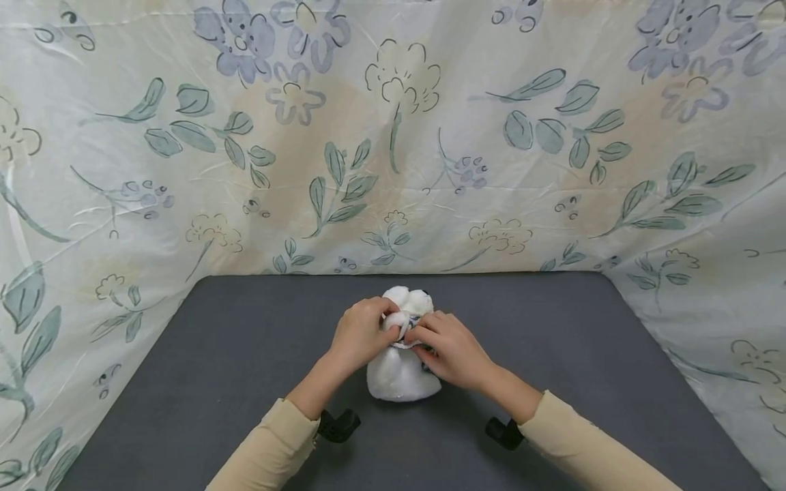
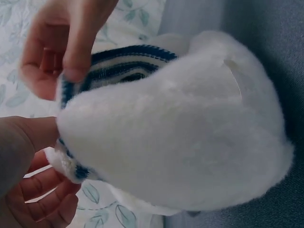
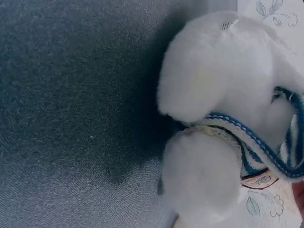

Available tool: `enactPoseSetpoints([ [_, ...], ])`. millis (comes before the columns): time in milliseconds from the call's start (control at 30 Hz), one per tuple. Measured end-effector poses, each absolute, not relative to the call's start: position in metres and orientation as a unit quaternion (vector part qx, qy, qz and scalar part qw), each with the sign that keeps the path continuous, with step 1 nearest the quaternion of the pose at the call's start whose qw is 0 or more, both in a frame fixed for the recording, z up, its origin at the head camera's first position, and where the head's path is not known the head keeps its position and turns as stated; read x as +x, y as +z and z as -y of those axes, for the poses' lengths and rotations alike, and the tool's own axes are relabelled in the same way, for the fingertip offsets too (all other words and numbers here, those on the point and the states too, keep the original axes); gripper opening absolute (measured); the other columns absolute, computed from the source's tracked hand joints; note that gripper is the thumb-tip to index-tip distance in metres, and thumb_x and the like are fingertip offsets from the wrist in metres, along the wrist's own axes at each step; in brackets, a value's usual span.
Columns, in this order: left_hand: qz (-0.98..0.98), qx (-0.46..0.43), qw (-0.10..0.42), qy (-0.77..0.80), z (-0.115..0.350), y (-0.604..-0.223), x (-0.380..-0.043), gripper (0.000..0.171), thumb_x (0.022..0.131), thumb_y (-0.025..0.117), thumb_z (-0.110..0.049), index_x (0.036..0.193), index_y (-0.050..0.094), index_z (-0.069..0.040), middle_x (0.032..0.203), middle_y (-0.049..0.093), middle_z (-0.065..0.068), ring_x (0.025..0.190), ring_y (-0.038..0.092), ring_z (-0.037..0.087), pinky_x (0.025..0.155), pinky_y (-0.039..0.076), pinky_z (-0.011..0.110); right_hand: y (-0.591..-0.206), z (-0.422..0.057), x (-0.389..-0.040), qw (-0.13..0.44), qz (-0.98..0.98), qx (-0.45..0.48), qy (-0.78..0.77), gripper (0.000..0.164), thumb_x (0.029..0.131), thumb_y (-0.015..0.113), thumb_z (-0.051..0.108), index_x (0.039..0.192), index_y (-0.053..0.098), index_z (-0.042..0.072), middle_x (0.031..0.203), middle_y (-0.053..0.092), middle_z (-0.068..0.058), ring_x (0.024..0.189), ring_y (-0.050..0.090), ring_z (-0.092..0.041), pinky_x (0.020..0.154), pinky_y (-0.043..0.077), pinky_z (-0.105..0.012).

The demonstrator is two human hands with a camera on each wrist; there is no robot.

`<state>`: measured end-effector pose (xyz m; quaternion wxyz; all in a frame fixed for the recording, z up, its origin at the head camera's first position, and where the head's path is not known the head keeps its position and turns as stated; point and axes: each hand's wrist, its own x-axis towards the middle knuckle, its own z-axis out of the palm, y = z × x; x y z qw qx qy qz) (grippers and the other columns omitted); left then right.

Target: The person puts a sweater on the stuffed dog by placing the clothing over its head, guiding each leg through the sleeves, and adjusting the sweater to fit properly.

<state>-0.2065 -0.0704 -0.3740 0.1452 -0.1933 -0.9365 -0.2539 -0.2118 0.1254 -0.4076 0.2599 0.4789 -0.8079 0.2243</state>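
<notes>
A white plush toy [image 1: 402, 375] stands on the dark table, with a blue-and-white striped knit top [image 2: 126, 64] bunched around its upper part. My left hand [image 1: 364, 332] holds the knit edge beside the toy's head, thumb against the white plush and fingers curled behind the knit. From the other side, my right hand [image 1: 451, 348] pinches the striped edge between thumb and fingers. In the right wrist view, the knit top [image 3: 251, 137] is stretched into an open loop, and a printed white tag [image 3: 229, 24] lies on the plush. Fingers hide part of the head.
The dark grey tabletop [image 1: 245, 368] spreads around the toy on all sides. A floral cloth [image 1: 393, 136] hangs behind it and along both sides. Black wrist devices sit under the left sleeve [image 1: 270, 443] and right sleeve [image 1: 589, 436].
</notes>
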Motion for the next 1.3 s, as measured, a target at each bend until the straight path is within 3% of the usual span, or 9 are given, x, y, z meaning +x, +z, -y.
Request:
enactPoseSetpoints([
  [200, 0.940, -0.179, 0.135, -0.256, 0.072, -0.371, -0.208, 0.012, 0.077, 0.070, -0.015, 0.088, 0.066, -0.016, 0.070, 0.055, -0.006, 0.056, 0.046, 0.005, 0.046, 0.036, 0.021, -0.412, -0.125, -0.211, 0.267, 0.808, 0.501, 0.156, 0.015, 0.079, 0.070, 0.009, 0.087, 0.065, 0.021, 0.082, 0.054, 0.006, 0.071, 0.048, -0.011, 0.061, 0.034, -0.024],
  [433, 0.940, -0.173, 0.135, -0.262, 0.073, -0.372, -0.209, 0.012, 0.076, 0.069, -0.014, 0.086, 0.065, -0.018, 0.068, 0.053, -0.008, 0.055, 0.044, 0.005, 0.046, 0.035, 0.022, -0.418, -0.130, -0.211, 0.285, 0.807, 0.511, 0.081, 0.016, 0.075, 0.071, 0.009, 0.081, 0.064, 0.022, 0.079, 0.054, 0.005, 0.074, 0.052, -0.013, 0.071, 0.042, -0.030],
  [633, 0.938, -0.177, 0.135, -0.266, 0.073, -0.372, -0.209, 0.012, 0.077, 0.070, -0.016, 0.088, 0.066, -0.017, 0.071, 0.055, -0.007, 0.059, 0.047, 0.005, 0.049, 0.037, 0.022, -0.416, -0.130, -0.211, 0.263, 0.826, 0.484, 0.123, 0.012, 0.080, 0.071, 0.024, 0.090, 0.064, 0.022, 0.088, 0.056, 0.008, 0.081, 0.052, -0.011, 0.071, 0.040, -0.030],
  [833, 0.931, -0.192, 0.138, -0.277, 0.072, -0.373, -0.210, 0.014, 0.078, 0.071, -0.014, 0.091, 0.067, -0.014, 0.077, 0.058, -0.003, 0.065, 0.050, 0.007, 0.053, 0.040, 0.022, -0.410, -0.125, -0.216, 0.277, 0.847, 0.419, 0.176, 0.023, 0.080, 0.072, 0.022, 0.099, 0.062, 0.014, 0.094, 0.057, 0.003, 0.080, 0.051, -0.013, 0.068, 0.042, -0.030],
  [1033, 0.937, -0.182, 0.148, -0.258, 0.072, -0.373, -0.208, 0.014, 0.077, 0.071, -0.015, 0.090, 0.067, -0.015, 0.075, 0.058, -0.005, 0.060, 0.048, 0.005, 0.048, 0.038, 0.020, -0.411, -0.120, -0.220, 0.245, 0.858, 0.399, 0.212, 0.037, 0.078, 0.074, 0.024, 0.109, 0.059, 0.009, 0.102, 0.057, -0.001, 0.088, 0.052, -0.016, 0.074, 0.044, -0.032],
  [1300, 0.928, -0.179, 0.157, -0.288, 0.070, -0.375, -0.205, 0.014, 0.075, 0.071, -0.015, 0.088, 0.067, -0.015, 0.075, 0.061, -0.005, 0.058, 0.049, 0.004, 0.046, 0.037, 0.019, -0.413, -0.108, -0.227, 0.198, 0.853, 0.386, 0.289, 0.037, 0.077, 0.074, 0.026, 0.109, 0.062, 0.012, 0.109, 0.056, 0.000, 0.095, 0.049, -0.017, 0.074, 0.039, -0.035],
])
